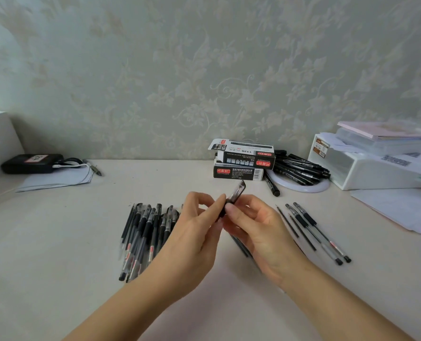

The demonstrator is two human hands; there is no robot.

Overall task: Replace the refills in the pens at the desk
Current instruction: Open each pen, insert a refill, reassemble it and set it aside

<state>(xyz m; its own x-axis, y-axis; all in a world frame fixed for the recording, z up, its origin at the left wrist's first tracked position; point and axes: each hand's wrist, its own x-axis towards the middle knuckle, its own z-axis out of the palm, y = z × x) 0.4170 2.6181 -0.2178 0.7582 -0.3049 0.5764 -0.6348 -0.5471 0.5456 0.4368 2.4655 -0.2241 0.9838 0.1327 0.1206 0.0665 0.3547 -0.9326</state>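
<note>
— Black and clear plastic, that pen (pixel 234 199) she's got between both hands, held up over the middle of the desk (pixel 81 242).

— Which hand has what?

— Left hand (pixel 199 217) is pinched on it with thumb and fingertips from the left; right hand (pixel 251 225) is closed around the lower barrel, thumb on the dark grip. Its capped end pokes up and away, toward the boxes.

— And the other pens?

— Big pile of pens (pixel 145 237) lies on the desk left of her hands, partly behind the left wrist. To the right, two pens (pixel 320 235) lie side by side, with a couple of thin loose refills (pixel 295 227) just beside them.

— Farther back?

— Two stacked pen boxes (pixel 241 159) near the wall, black markers (pixel 300 168) heaped on a white ring (pixel 303 187) to their right, then a white organiser (pixel 376 168). Far left, a black case (pixel 32 163) on some paper (pixel 54 180).
</note>
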